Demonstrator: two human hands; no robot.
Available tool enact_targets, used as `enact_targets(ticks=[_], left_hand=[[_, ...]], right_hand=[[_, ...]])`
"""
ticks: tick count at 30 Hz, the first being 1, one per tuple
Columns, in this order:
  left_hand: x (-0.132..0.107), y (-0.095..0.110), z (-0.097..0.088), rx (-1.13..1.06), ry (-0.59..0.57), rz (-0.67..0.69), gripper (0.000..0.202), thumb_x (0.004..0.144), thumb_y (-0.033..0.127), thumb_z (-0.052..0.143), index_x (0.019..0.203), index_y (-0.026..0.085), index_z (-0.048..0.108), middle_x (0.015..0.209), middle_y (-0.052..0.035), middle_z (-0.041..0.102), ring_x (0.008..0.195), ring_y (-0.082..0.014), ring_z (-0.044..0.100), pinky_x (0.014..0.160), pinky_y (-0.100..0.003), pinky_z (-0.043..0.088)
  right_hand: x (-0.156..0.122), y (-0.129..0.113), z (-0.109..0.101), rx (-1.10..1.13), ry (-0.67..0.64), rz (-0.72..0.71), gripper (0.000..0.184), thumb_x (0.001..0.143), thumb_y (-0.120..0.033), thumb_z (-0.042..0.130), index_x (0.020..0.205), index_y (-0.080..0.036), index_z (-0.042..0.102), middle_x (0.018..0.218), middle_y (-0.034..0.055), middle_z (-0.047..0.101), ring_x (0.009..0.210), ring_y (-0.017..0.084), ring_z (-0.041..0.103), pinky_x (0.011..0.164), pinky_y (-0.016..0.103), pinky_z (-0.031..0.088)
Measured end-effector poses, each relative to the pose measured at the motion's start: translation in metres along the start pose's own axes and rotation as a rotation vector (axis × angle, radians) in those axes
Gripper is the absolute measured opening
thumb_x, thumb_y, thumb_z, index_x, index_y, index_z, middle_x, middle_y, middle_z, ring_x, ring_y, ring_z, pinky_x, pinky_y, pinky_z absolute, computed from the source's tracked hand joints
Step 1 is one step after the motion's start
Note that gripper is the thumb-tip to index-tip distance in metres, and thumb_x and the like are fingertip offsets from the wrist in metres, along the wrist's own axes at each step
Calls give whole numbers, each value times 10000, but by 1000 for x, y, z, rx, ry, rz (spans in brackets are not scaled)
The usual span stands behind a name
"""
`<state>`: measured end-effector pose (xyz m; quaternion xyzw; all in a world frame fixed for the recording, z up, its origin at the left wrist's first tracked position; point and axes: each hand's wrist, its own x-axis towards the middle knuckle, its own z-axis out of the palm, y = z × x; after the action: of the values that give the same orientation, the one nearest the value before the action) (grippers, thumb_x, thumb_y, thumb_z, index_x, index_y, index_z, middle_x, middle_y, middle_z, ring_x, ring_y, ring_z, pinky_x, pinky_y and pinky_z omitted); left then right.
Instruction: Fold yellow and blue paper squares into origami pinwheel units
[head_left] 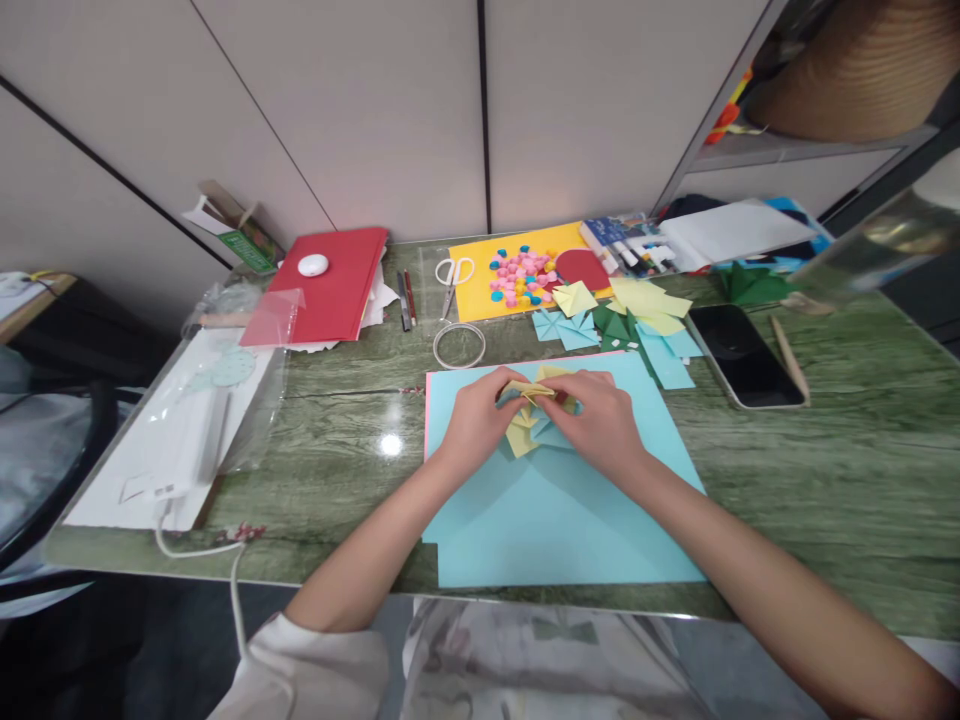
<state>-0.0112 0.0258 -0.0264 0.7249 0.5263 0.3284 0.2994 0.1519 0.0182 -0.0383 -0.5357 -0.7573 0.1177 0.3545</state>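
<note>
Pinching a folded yellow paper (532, 390) between their fingertips, the left hand (480, 413) and right hand (602, 413) were poised over a light-blue sheet (570, 535); other folded pieces (521, 438) lay beneath them; a phone (745, 356) rested rightward, beside a wooden stick (789, 358).

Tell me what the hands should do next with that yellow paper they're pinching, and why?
Perhaps squeeze the yellow paper a bit flatter: the left hand and right hand both pinch it, and its folded layers look raised.
</note>
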Motion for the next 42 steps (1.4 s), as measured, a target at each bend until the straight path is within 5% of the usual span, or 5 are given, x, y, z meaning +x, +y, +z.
enact_targets(ticks=[10, 16, 23, 35, 42], left_hand=[[-3, 5, -1, -21, 55, 61, 150, 742, 155, 601, 878, 217, 609, 793, 33, 641, 690, -107, 554, 656, -222, 432], [-16, 15, -2, -108, 260, 403, 227, 760, 71, 561, 943, 204, 576, 925, -28, 670, 896, -130, 622, 786, -266, 504], [-21, 15, 0, -74, 406, 675, 281, 685, 34, 606, 919, 184, 564, 936, -79, 679, 882, -160, 651, 736, -282, 558], [-20, 12, 0, 19, 449, 774, 178, 773, 93, 549, 905, 210, 567, 900, -43, 688, 911, -158, 656, 737, -283, 569], [-21, 8, 1, 13, 418, 714, 212, 777, 63, 508, 907, 213, 581, 941, -39, 690, 912, -139, 651, 768, -279, 551]], right_hand=[[0, -1, -5, -14, 132, -164, 63, 794, -213, 579, 827, -224, 632, 718, -15, 676, 686, 139, 595, 712, 305, 398], [-4, -7, -20, -102, 407, -439, 195, 715, -106, 628, 851, -244, 609, 693, -40, 688, 653, 126, 602, 699, 318, 378], [-6, -12, -34, -200, 495, -625, 135, 724, -143, 636, 825, -225, 598, 653, -34, 699, 569, 114, 576, 642, 332, 325], [-18, -1, -26, -147, 467, -345, 201, 720, -208, 606, 854, -357, 590, 716, -64, 657, 672, 157, 586, 711, 368, 298], [-15, -3, -23, -160, 497, -383, 164, 703, -175, 617, 778, -316, 578, 698, -56, 640, 686, 168, 578, 699, 366, 300]])
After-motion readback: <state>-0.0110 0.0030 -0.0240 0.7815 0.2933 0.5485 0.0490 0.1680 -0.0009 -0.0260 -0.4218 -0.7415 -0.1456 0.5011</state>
